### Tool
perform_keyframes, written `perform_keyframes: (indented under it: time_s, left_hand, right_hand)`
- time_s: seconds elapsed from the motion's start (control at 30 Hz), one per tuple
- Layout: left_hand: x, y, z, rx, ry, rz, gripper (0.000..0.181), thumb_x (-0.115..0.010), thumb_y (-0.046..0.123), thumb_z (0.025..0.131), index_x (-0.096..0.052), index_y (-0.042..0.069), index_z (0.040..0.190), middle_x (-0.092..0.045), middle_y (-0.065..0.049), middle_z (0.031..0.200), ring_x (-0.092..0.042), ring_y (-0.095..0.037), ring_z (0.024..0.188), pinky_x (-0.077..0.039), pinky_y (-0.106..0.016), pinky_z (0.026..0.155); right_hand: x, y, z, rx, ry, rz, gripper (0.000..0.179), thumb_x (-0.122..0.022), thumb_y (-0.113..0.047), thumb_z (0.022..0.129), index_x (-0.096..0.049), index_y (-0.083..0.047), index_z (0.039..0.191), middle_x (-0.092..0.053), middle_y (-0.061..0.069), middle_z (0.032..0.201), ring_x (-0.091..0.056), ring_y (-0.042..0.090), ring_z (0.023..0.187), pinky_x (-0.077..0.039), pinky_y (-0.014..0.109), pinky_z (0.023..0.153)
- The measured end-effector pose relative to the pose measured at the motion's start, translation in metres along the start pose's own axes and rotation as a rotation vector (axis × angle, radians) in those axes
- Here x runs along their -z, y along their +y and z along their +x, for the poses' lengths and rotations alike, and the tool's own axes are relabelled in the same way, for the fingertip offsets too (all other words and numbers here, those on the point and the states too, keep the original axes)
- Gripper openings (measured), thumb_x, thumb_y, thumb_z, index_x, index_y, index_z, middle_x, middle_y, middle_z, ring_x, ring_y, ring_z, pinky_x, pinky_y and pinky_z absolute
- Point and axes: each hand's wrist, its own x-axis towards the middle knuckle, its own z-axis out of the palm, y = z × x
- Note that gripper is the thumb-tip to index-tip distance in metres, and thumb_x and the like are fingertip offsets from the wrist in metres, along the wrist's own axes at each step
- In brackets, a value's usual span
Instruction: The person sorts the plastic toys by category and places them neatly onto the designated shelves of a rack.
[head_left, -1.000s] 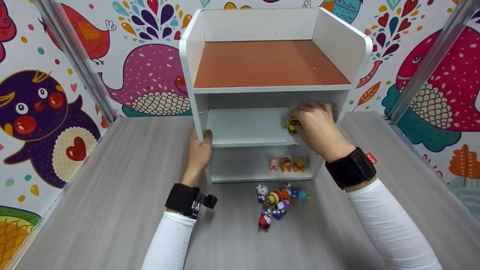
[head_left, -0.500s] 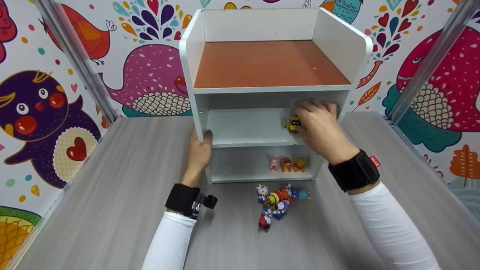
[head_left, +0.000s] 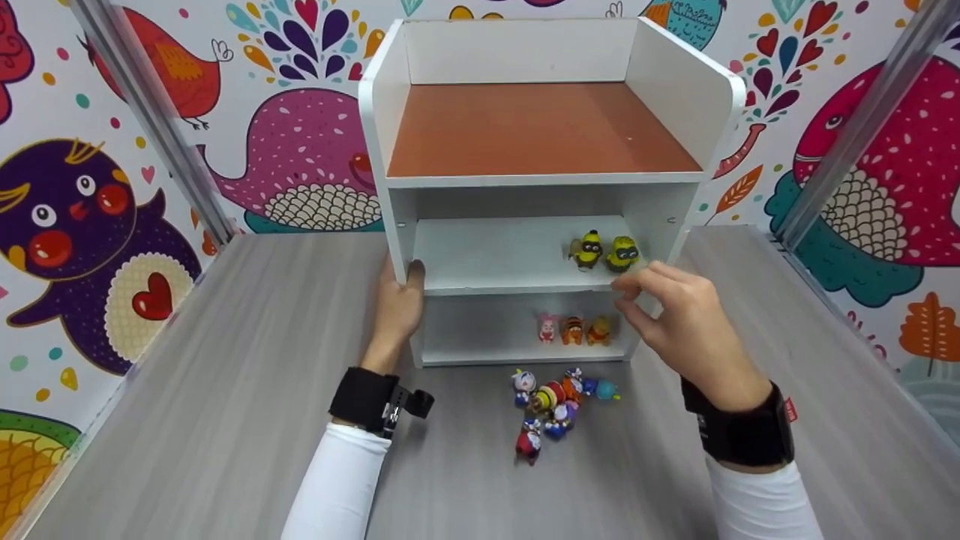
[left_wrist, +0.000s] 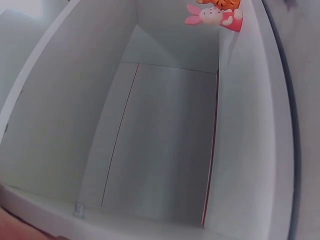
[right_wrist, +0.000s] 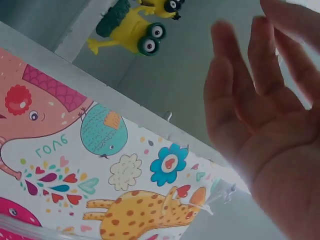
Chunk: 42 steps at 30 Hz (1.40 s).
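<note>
My left hand [head_left: 400,304] grips the left side panel of a white shelf unit [head_left: 544,179], thumb at its front edge and most fingers hidden outside. In the head view my right hand [head_left: 686,326] hangs in front of the unit's right side, fingers loosely bent and holding nothing. Just beyond its fingertips, two yellow goggled figurines stand upright on the middle shelf: one with a black mask [head_left: 589,249], the other with green goggles [head_left: 622,253]. On the bottom shelf, a pink piglet figurine [head_left: 547,328], an orange tiger figurine [head_left: 572,330] and a yellow bear figurine [head_left: 598,330] form a row.
Several small figurines [head_left: 561,417] lie in a loose pile on the grey table [head_left: 480,487] before the unit. The unit's brown top [head_left: 540,131] has raised white sides. Patterned walls [head_left: 300,150] and metal posts [head_left: 161,120] surround the table.
My right hand has let go of a figurine and drawn back, down and to the right, uncovering the green-goggled figurine beside the masked one. The left hand stays put on the side panel.
</note>
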Motion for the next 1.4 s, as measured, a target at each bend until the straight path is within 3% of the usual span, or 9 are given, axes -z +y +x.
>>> perform_keyframes:
  time_s: [0.17,0.37,0.5,0.63,0.83,0.93,1.07,1.4]
  left_hand:
    - [0.002,0.001,0.000,0.008,-0.006,0.000,0.058,-0.037,0.013,0.104,-0.022,0.001,0.158,-0.028,-0.021,0.163,-0.021,-0.035,0.154,-0.016,-0.054,0.127]
    - [0.003,-0.001,0.000,0.011,-0.004,0.014,0.057,-0.039,0.011,0.103,-0.025,-0.001,0.157,-0.030,-0.023,0.162,-0.024,-0.036,0.153,-0.017,-0.053,0.126]
    - [0.003,0.001,0.001,0.006,0.003,0.015,0.056,-0.039,0.010,0.103,-0.027,-0.002,0.156,-0.032,-0.023,0.161,-0.025,-0.036,0.153,-0.018,-0.053,0.126]
    - [0.003,0.002,0.000,0.014,0.001,0.017,0.056,-0.039,0.011,0.103,-0.026,-0.001,0.156,-0.031,-0.022,0.162,-0.025,-0.036,0.153,-0.017,-0.052,0.127]
    - [0.002,0.003,0.000,-0.004,0.003,0.008,0.058,-0.040,0.010,0.102,-0.024,0.001,0.158,-0.029,-0.021,0.163,-0.024,-0.036,0.153,-0.017,-0.053,0.126]
    - [0.002,0.002,0.000,-0.017,-0.001,0.002,0.059,-0.040,0.010,0.102,-0.023,0.001,0.158,-0.029,-0.021,0.163,-0.024,-0.036,0.153,-0.017,-0.054,0.126]
    - [0.002,0.000,-0.001,0.001,-0.014,0.004,0.058,-0.039,0.010,0.104,-0.022,0.001,0.158,-0.028,-0.023,0.163,-0.022,-0.037,0.153,-0.017,-0.054,0.126]
    - [0.003,0.001,-0.001,0.031,-0.017,0.006,0.057,-0.039,0.012,0.105,-0.022,0.000,0.158,-0.028,-0.024,0.163,-0.022,-0.038,0.153,-0.018,-0.054,0.126]
  right_hand:
    - [-0.013,0.000,-0.001,0.109,-0.223,0.013,0.017,-0.078,0.006,0.080,-0.071,-0.008,0.087,-0.070,0.000,0.080,-0.064,0.009,0.074,-0.060,0.029,0.065]
    - [-0.035,-0.007,-0.002,0.137,-0.454,0.064,0.017,-0.072,0.005,0.083,-0.073,-0.008,0.094,-0.071,0.000,0.082,-0.062,0.007,0.072,-0.056,0.026,0.062]
    - [-0.057,-0.007,-0.002,0.157,-0.557,0.090,0.023,-0.070,0.009,0.081,-0.074,-0.007,0.097,-0.070,0.001,0.080,-0.056,0.004,0.067,-0.055,0.024,0.062]
    - [-0.078,-0.005,-0.005,0.145,-0.642,0.066,0.018,-0.070,0.008,0.081,-0.072,-0.007,0.091,-0.067,0.000,0.074,-0.050,0.003,0.062,-0.050,0.022,0.059]
    - [-0.099,-0.010,-0.014,0.016,-0.810,0.004,0.014,-0.080,0.001,0.072,-0.068,-0.006,0.076,-0.058,-0.002,0.065,-0.046,0.008,0.058,-0.039,0.022,0.051]
    - [-0.105,-0.015,-0.016,-0.058,-0.839,-0.046,0.017,-0.082,-0.001,0.069,-0.067,-0.005,0.074,-0.057,-0.002,0.066,-0.045,0.011,0.059,-0.039,0.026,0.051]
    - [-0.111,-0.019,-0.020,-0.104,-0.814,-0.108,0.023,-0.087,-0.007,0.068,-0.065,-0.004,0.072,-0.061,0.004,0.070,-0.051,0.016,0.062,-0.045,0.033,0.053]
    - [-0.116,-0.025,-0.024,-0.036,-0.748,-0.217,0.022,-0.089,-0.010,0.067,-0.070,-0.004,0.078,-0.066,0.010,0.076,-0.063,0.026,0.069,-0.054,0.041,0.064]
